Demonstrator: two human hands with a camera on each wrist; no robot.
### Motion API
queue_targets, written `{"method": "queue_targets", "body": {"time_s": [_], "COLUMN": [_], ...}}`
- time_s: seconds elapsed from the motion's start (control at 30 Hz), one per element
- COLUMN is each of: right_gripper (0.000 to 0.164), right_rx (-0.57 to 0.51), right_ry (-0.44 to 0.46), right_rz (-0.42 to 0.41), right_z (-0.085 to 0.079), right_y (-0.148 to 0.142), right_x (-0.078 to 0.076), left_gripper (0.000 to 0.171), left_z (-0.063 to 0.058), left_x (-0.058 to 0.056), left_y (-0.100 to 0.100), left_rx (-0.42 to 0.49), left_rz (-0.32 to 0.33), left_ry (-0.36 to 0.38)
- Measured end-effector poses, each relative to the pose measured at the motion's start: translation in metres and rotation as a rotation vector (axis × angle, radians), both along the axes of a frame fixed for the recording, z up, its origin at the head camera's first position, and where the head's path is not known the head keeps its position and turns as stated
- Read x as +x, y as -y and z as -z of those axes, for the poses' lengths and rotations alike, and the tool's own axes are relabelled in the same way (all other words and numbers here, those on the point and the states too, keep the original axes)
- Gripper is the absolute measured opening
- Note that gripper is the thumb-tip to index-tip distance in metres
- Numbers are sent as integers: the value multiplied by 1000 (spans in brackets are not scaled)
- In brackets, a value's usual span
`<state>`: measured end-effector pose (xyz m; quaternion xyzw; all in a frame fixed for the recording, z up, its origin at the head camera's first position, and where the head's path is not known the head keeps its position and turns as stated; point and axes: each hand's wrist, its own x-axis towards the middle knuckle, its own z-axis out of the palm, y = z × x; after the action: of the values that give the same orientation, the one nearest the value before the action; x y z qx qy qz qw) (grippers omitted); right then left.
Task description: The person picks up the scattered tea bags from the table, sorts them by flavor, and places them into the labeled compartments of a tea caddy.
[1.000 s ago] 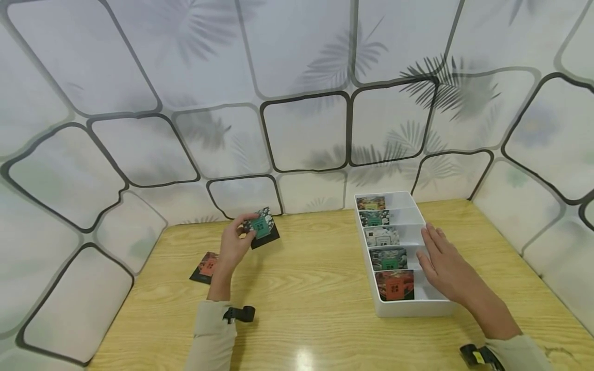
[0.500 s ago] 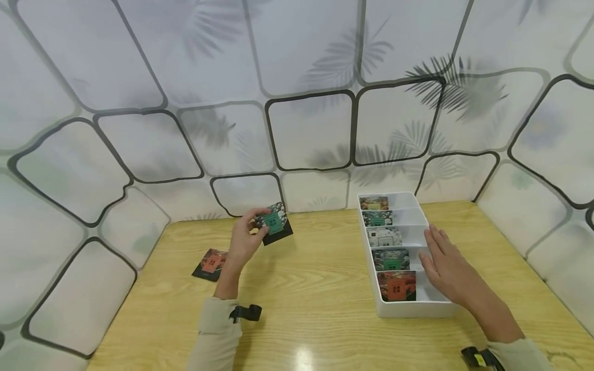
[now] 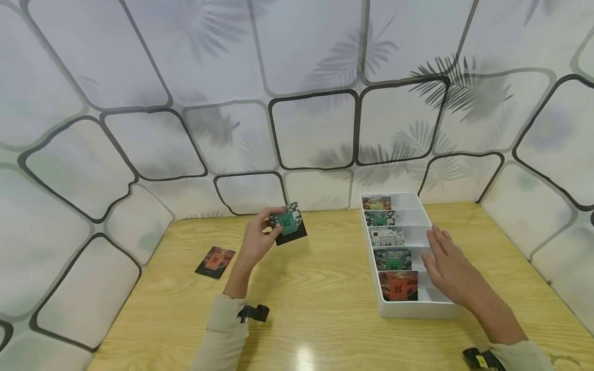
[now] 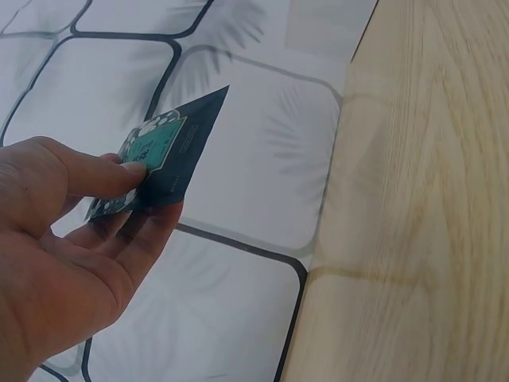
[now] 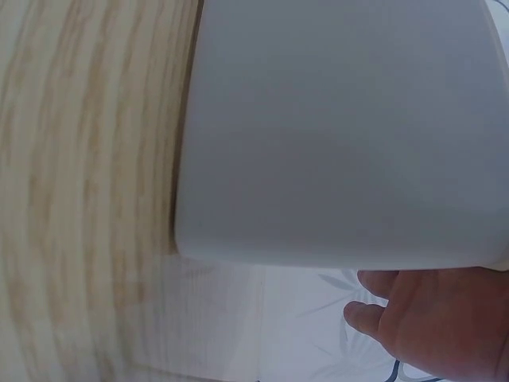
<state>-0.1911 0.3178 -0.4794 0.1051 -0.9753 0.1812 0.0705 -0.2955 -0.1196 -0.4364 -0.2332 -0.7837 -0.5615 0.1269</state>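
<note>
My left hand (image 3: 256,241) pinches a flat square sachet (image 3: 291,221) between thumb and fingers, above the table. Its dark face with a green label and white floral print shows in the left wrist view, where the thumb lies on the printed side. My right hand (image 3: 449,268) rests with straight fingers along the right edge of a white divided box (image 3: 417,310). The box has one row of compartments, each with a sachet on its left side. The nearest holds a red sachet (image 3: 399,286); a green-labelled sachet (image 3: 392,259) stands behind it.
A red-and-black sachet (image 3: 215,262) lies flat on the wooden table (image 3: 315,288), left of my left forearm. Patterned white fabric walls (image 3: 311,134) enclose the table at the back and both sides.
My left hand has moved to the right with the green-labelled sachet, and the red-and-black sachet on the table is now fully visible. My right hand stays at the box.
</note>
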Motion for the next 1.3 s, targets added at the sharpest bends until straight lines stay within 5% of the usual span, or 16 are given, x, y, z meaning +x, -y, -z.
{"method": "queue_targets", "body": {"time_s": [0.73,1.3], "right_gripper": [68,69], "right_rx": [7,-30], "right_ry": [19,44], "right_rz": [33,11], "right_z": [-7,-3], "right_y": [-5,2], "right_x": [4,0], "left_gripper": [35,37], "left_z": [1,-7], "left_x": [-12,-19], "left_y": [-53,-89], "left_rx": [95,72], "left_rz": [128,195], "left_ry": [57,67]}}
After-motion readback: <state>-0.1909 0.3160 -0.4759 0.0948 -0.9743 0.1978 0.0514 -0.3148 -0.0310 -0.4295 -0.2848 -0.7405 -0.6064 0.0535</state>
